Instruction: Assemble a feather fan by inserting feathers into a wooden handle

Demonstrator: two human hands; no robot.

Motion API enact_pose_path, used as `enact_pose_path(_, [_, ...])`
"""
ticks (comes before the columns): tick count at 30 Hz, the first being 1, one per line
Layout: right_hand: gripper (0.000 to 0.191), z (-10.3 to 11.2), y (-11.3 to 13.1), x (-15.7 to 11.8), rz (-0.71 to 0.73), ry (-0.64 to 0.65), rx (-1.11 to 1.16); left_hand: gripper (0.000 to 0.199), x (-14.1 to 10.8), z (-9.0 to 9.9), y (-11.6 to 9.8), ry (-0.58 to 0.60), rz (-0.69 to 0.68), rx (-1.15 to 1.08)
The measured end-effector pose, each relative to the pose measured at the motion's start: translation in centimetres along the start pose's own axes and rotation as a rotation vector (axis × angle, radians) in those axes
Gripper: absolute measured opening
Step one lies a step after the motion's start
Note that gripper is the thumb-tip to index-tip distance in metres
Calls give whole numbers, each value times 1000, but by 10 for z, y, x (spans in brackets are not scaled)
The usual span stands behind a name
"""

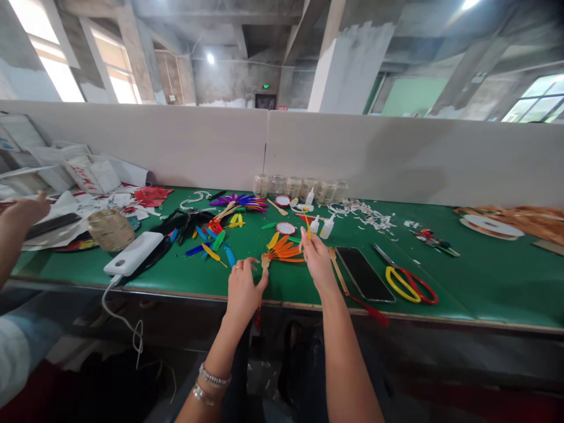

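Pinching, right hand [318, 262]: fingertips closed on a narrow yellow feather [307, 229], held upright just above the bench [497, 288].
Gripping, left hand [244, 291]: fingers curled, closed at the tan stem [265, 261] of an orange feather fan [284, 251].
Fan position: flat on the green bench top, between the hands, near the front edge; one yellow feather lies among the orange.
Right of hands: smartphone [363, 274], face up; scissors with yellow and red handles [409, 285]; wooden stick with red end [348, 291].
Behind hands: small glue bottles [320, 226]; row of glass jars [299, 188]; scattered white paper scraps [365, 214].
Left of fan: loose blue, green and yellow feathers [209, 241]; purple and blue feather fan [238, 202]; woven jar [111, 230]; white power bank [134, 253] with cable.
Co-worker: a separate hand [25, 211] at far left, above loose papers [61, 226]; pale sleeve [13, 364] below.
Backdrop: white partition [352, 158] along the bench's far edge.
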State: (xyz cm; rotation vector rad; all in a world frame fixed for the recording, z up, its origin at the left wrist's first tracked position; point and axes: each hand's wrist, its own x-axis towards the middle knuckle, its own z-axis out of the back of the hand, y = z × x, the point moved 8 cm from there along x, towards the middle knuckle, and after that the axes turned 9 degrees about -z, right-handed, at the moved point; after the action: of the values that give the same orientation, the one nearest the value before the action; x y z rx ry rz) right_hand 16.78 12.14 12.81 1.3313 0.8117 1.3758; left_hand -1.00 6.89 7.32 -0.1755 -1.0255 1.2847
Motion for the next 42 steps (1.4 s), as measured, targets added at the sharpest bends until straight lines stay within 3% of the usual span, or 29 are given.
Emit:
enact_pose_path(5, [37, -5, -8, 1, -84, 35, 94, 38, -2, -22, -7, 217, 0, 482])
enact_pose_path(10, [42, -6, -10, 4, -91, 14, 199, 31, 3, -36, -11, 439, -26, 527])
enact_pose_path(12, [41, -7, -5, 4, -62, 26, 224, 31, 3, -34, -11, 430, -39, 505])
enact_pose_path(16, [35, 0, 14, -4, -13, 21, 274, 30, 1, -23, -6, 304, -3, 443])
enact_pose_path(21, [28, -2, 32, -16, -6, 203, 324, 26, 0, -11, 1, 95, 26, 309])
enact_pose_path(25, [27, 6, 30, -14, -22, 140, 315, 24, -2, -11, 2, -3, -67, 154])
enact_pose_path(32, [40, 1, 36, -17, 17, 260, 145, 24, -7, -17, -1, 54, -194, 104])
enact_pose_path(38, [24, 19, 43, -14, 143, 8, 33, 26, -11, -25, -7, 185, -295, 120])
enact_pose_path(42, [42, 24, 40, -11, 104, -104, 6, 24, -12, -27, -6, 190, -327, 108])
